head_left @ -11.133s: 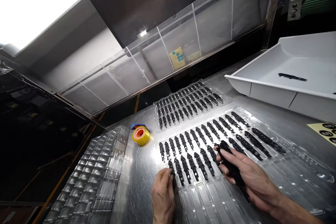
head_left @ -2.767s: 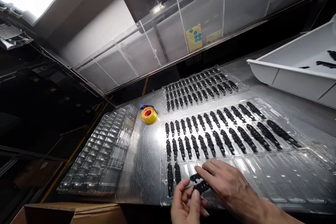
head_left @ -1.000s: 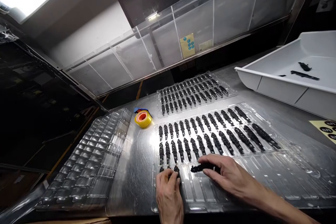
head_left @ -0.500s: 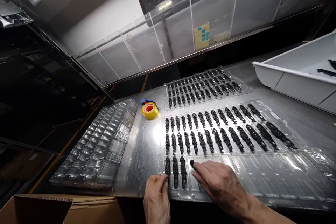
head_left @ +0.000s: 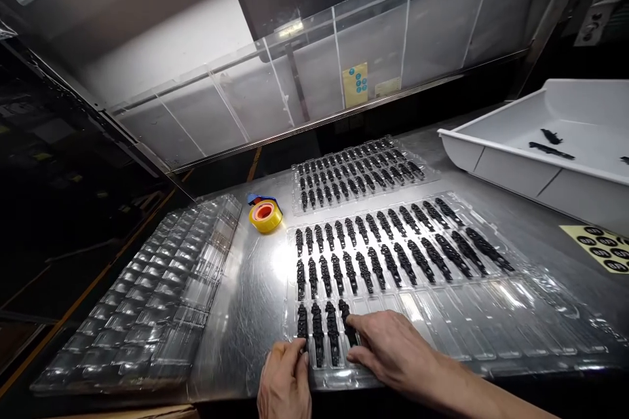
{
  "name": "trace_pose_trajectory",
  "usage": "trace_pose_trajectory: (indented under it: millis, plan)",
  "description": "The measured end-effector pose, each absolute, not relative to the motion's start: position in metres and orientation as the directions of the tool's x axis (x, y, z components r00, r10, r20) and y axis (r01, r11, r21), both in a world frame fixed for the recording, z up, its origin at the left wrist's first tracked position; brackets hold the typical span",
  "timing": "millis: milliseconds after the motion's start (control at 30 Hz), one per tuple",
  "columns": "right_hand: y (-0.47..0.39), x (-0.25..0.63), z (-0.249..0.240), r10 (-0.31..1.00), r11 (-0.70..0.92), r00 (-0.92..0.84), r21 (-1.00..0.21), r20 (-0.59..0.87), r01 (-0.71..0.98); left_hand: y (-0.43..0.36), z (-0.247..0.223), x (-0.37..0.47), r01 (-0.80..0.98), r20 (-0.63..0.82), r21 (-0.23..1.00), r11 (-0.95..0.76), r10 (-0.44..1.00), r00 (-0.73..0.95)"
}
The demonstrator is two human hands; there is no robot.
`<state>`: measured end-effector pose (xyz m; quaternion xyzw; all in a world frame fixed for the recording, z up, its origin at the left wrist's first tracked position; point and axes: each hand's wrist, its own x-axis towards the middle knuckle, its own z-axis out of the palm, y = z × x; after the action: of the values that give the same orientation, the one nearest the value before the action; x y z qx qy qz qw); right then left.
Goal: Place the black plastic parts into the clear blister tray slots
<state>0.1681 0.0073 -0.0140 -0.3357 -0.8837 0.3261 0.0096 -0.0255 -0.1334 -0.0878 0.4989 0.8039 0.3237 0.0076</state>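
Filling the clear tray (head_left: 491,334) at the near edge of the table (head_left: 255,314) looks roughly two thirds done: two far rows are full, the near row has four black parts (head_left: 322,334) and many empty pockets. Right hand (head_left: 388,350) presses the fourth part with fingers together; left hand (head_left: 284,383) rests loosely curled on the tray's near left corner, gripping nothing

Two hands (head_left: 393,350) — one tape roll (head_left: 265,216) — one white bin (head_left: 496,160).

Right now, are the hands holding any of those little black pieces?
Neither grips one. The right hand presses its fingertips on a black piece lying in the clear tray; the left hand rests at the tray's corner.
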Motion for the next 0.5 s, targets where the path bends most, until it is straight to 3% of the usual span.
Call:
trace_pose_trajectory:
  millis: [200, 500]
  plan:
    - [0.0063, 0.1690, -0.0181, 0.576, 0.654, -0.816, -0.566, -0.058, 0.502, -0.1331, -0.0934, -0.0285, 0.819, 0.358, 0.515, 0.252, 0.805, -0.473]
    - [0.0105, 0.1637, -0.0238, 0.587, 0.684, -0.809, -0.510, -0.038, 0.521, -0.1320, -0.0907, -0.0274, 0.807, 0.351, 0.539, 0.242, 0.807, -0.476]
